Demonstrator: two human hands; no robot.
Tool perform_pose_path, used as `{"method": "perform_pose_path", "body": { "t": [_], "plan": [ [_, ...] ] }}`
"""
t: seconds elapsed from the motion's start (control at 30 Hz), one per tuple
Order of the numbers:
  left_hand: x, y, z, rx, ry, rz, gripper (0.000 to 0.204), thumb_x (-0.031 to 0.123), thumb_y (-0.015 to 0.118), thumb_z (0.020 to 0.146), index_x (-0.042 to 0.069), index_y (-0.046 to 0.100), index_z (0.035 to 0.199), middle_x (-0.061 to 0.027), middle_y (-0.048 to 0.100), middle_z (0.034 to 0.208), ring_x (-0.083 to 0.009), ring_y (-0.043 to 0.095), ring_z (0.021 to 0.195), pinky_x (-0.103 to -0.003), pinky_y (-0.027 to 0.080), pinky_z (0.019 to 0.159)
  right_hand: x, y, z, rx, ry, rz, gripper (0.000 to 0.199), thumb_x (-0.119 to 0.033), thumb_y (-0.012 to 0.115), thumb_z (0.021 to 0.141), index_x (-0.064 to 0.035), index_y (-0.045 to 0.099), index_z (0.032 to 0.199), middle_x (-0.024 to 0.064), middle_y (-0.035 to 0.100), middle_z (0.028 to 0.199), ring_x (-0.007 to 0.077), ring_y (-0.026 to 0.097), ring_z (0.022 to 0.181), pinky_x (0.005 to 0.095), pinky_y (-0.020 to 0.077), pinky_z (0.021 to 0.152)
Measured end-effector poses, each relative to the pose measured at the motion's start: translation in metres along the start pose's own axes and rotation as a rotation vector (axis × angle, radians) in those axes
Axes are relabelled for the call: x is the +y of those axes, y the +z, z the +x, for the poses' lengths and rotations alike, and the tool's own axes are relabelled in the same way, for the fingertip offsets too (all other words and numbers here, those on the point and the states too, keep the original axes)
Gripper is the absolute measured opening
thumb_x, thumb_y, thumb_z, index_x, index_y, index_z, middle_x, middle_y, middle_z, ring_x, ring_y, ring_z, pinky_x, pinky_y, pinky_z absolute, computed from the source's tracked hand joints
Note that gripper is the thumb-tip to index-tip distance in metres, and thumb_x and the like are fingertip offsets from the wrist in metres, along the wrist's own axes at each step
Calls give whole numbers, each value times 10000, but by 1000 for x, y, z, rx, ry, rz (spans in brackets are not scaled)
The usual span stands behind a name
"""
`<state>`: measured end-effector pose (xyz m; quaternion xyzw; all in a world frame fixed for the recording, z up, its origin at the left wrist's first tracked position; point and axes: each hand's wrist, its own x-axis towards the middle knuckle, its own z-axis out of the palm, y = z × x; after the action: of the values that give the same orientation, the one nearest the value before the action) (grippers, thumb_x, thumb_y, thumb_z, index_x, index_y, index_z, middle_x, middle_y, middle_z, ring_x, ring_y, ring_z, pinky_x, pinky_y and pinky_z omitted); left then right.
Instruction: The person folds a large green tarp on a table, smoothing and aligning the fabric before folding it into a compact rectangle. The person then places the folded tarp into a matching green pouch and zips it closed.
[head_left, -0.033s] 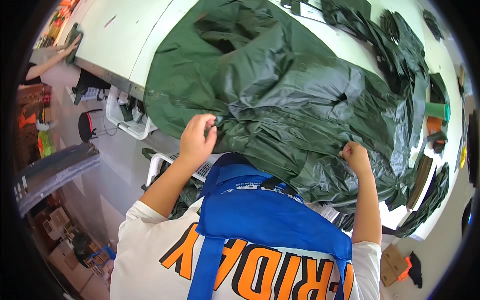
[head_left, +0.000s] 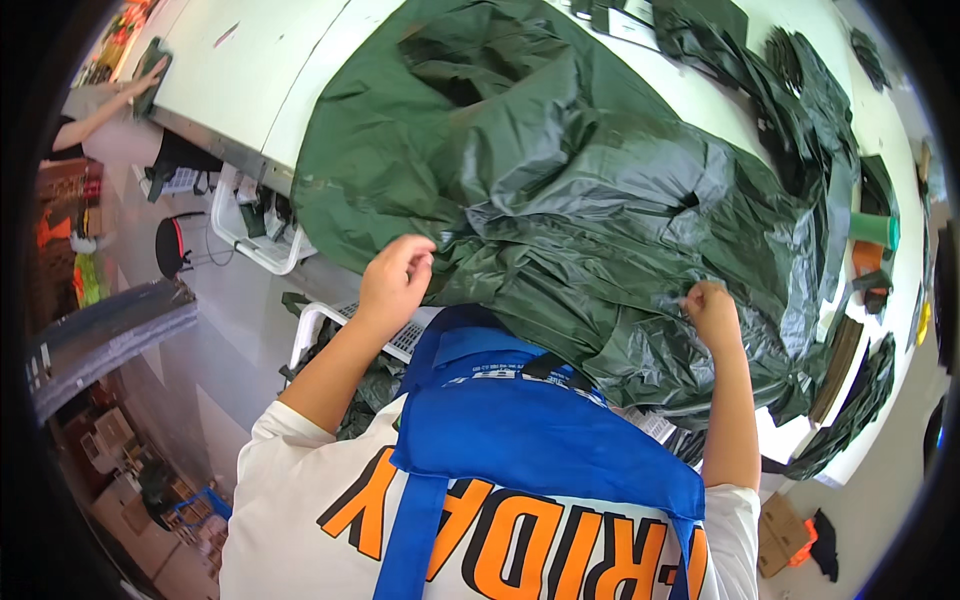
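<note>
A large dark green waterproof garment (head_left: 560, 190), shiny and heavily creased, spreads over the white table in front of me. Its fabric bunches into folds near my body. My left hand (head_left: 395, 280) is at the garment's near left edge, fingers curled against the thumb; what they hold, if anything, is hidden. Farther right, my right hand (head_left: 712, 312) pinches the garment's fabric between thumb and fingers. A small pale, translucent patch shows on the fabric beside those fingertips; I cannot tell what it is.
White plastic baskets (head_left: 222, 215) stand below the table's left edge. More dark green pieces (head_left: 815, 130) lie along the right of the white table (head_left: 230, 85), near a green cylinder (head_left: 875, 229). Another person's hand (head_left: 152, 78) rests on dark fabric at the far left.
My left hand has shifted slightly down, away from the fabric fold it was nearest. The right hand has barely moved; a pale patch now shows beside its fingertips.
</note>
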<state>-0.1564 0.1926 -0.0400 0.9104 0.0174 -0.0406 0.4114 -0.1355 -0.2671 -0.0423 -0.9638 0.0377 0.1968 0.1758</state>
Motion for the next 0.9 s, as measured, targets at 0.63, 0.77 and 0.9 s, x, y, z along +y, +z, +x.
{"method": "perform_pose_path", "body": {
  "t": [0.63, 0.77, 0.9],
  "plan": [
    [19, 26, -35, 31, 110, 128, 435, 202, 777, 722, 33, 555, 1056, -128, 619, 959, -298, 617, 882, -388, 505, 731, -238, 59, 17, 34, -821, 193, 420, -115, 714, 723, -80, 601, 1127, 78, 638, 1075, 285, 562, 1018, 405, 430, 869],
    [14, 33, -28, 10, -50, 62, 432, 153, 774, 711, 31, 540, 1052, -136, 622, 886, -316, 610, 851, -402, 495, 724, -242, 67, 22, 146, -722, 290, 339, -139, 724, 741, -60, 592, 1044, 100, 620, 945, 287, 573, 948, 402, 456, 808],
    [24, 22, -30, -12, -118, 0, 338, 115, 747, 728, 25, 541, 981, -153, 625, 855, -331, 614, 799, -409, 489, 707, -269, 65, 29, 338, -783, 178, 354, -241, 748, 761, -52, 573, 1004, 100, 608, 881, 291, 616, 729, 373, 502, 665]
  ]
}}
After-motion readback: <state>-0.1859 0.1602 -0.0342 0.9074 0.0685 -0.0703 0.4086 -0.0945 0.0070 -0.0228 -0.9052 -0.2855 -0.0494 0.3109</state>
